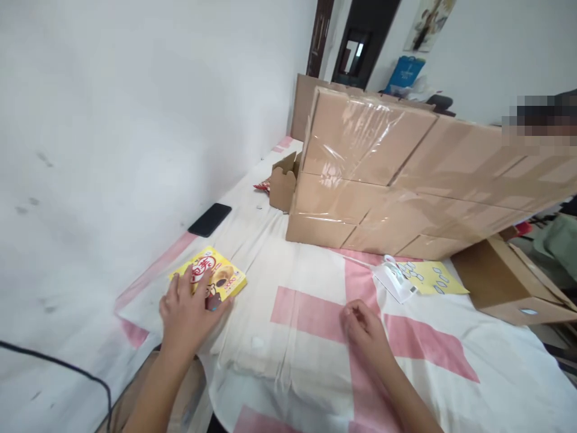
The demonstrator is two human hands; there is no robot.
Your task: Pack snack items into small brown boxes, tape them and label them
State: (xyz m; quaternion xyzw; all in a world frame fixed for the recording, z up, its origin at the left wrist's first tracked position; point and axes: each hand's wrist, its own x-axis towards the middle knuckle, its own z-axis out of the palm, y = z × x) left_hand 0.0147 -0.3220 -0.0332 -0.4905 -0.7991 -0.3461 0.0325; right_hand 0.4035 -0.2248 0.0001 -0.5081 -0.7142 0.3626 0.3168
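My left hand [192, 304] lies spread over a yellow snack box [228, 275] with red lettering and pictures of snacks, near the left edge of the table. Its fingertips touch the top face, and the thumb is by the near right edge; the box lies flat on the cloth. Loosely curled, my right hand [363, 328] rests on the pink-and-white tablecloth [311, 349], with no object showing in it. Beyond that hand are a small white packet [394, 282] and a yellow sheet with pale oval shapes [439, 278].
A tall taped cardboard partition [374, 174] stands across the table. Beside its left end is a small open carton [283, 187] with a red wrapper. A black phone [210, 219] lies along the wall. At right sits an open cardboard box [509, 282]; a person is partly visible beyond.
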